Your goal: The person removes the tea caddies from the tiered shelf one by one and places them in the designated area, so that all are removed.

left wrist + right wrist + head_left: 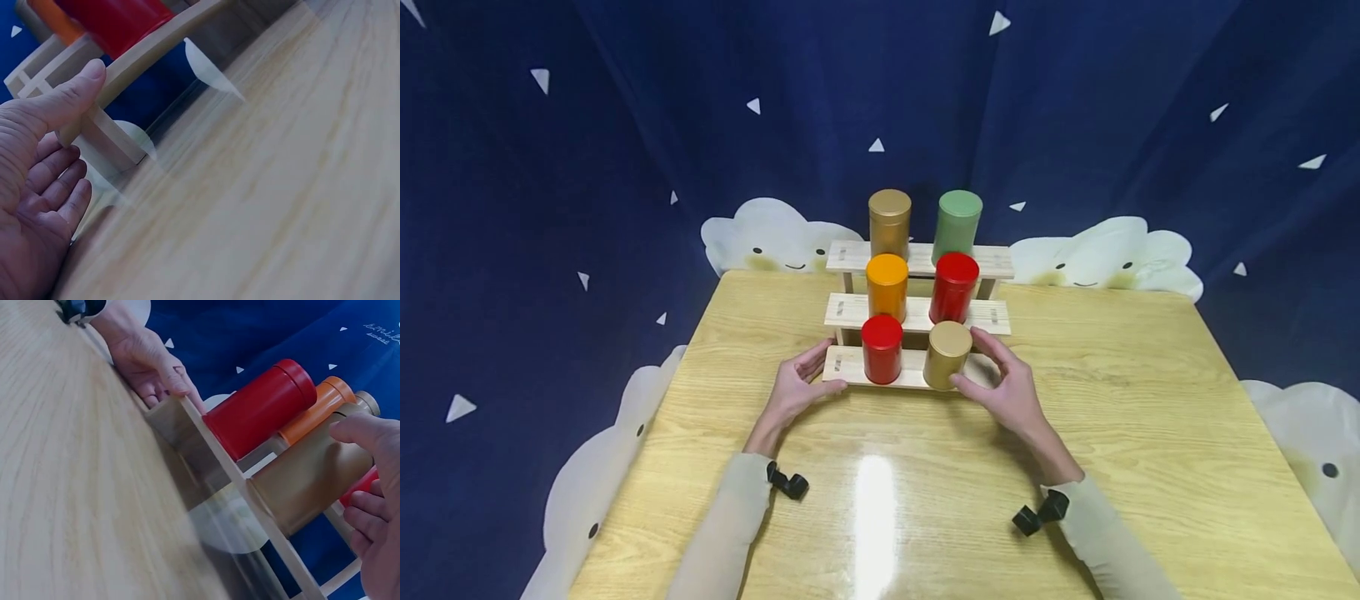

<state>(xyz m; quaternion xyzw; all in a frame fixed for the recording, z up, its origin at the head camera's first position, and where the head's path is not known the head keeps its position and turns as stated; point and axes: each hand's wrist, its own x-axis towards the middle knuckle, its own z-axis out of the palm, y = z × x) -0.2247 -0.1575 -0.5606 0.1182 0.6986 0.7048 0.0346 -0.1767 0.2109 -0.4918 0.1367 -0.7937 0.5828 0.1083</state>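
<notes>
A three-tier wooden stand (913,369) holds two lidded canisters on each step. At the left end of the lowest step is my left hand (792,388), gripping the board with the thumb over its front edge and the fingers behind. My right hand (1013,388) holds the gold canister (946,365) on the right of that step, thumb on its front and fingers round its far side. The gold canister (306,478) stands at the board in the right wrist view. Left of it on the same step stands a red canister (882,357).
The middle step carries an orange canister (887,292) and another red canister (953,290). On the top step are a bronze canister (890,227) and a green canister (957,227). The stand is near the back edge of a wooden table (1150,417), before a dark blue curtain (880,75).
</notes>
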